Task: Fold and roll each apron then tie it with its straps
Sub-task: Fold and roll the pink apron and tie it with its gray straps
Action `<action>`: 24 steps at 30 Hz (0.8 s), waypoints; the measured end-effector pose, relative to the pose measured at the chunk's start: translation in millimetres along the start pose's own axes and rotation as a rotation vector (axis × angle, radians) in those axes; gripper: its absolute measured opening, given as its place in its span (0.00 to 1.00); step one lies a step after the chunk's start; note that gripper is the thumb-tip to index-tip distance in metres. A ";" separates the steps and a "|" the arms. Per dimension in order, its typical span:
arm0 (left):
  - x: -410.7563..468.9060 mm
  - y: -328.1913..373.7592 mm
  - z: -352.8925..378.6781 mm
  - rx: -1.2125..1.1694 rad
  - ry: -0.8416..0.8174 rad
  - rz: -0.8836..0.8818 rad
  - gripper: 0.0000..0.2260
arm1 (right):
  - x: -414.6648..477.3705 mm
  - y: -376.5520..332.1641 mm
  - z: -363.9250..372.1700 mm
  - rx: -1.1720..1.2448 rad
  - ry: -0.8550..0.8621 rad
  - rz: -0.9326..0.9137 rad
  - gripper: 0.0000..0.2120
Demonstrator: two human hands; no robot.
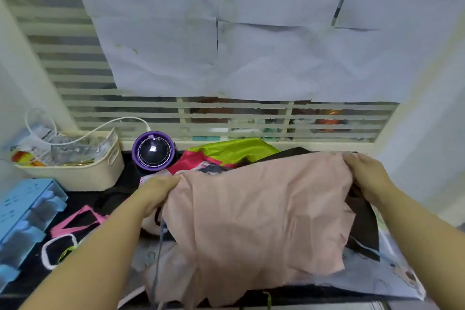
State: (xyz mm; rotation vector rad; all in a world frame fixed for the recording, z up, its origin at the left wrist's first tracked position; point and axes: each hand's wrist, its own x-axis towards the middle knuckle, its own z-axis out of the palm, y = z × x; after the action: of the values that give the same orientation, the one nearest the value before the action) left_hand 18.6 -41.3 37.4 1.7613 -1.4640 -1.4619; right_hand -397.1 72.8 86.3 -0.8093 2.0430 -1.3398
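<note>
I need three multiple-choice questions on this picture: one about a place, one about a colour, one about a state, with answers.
1. The purple device stands: A) right of the cream basket; B) inside it; C) on the floor.
2. The apron in the hands is: A) lime; B) pale pink; C) blue.
3. The left hand is: A) flat open; B) gripping the apron's corner; C) empty.
Answers: A, it sits beside the basket's right wall; B, the held cloth is pink; B, its fingers curl round the edge.
</note>
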 end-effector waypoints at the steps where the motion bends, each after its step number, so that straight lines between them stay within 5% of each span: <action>1: -7.6 13.6 -15.4 -0.032 0.033 0.052 0.13 | -3.1 -15.2 -7.3 -0.036 0.031 -0.077 0.11; 5: -43.0 66.8 -72.0 -0.047 0.169 0.241 0.10 | -16.6 -78.6 -32.9 -0.379 0.093 -0.292 0.20; 11: -91.2 126.9 -137.4 0.164 0.349 0.487 0.13 | -63.0 -160.0 -49.6 -0.605 0.143 -0.361 0.27; 17: -142.3 153.0 -189.5 0.264 0.580 0.648 0.15 | -121.0 -198.4 -63.7 -0.278 -0.094 -0.283 0.11; 24: -166.6 164.7 -235.4 0.097 0.720 0.695 0.18 | -154.6 -221.4 -72.0 0.013 -0.286 -0.186 0.07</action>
State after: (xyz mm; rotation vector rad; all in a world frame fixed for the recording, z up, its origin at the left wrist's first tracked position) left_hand 172.3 -19.4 331.0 1.3744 -1.5020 -0.3546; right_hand -307.5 159.4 336.5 -1.1385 1.7695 -1.2495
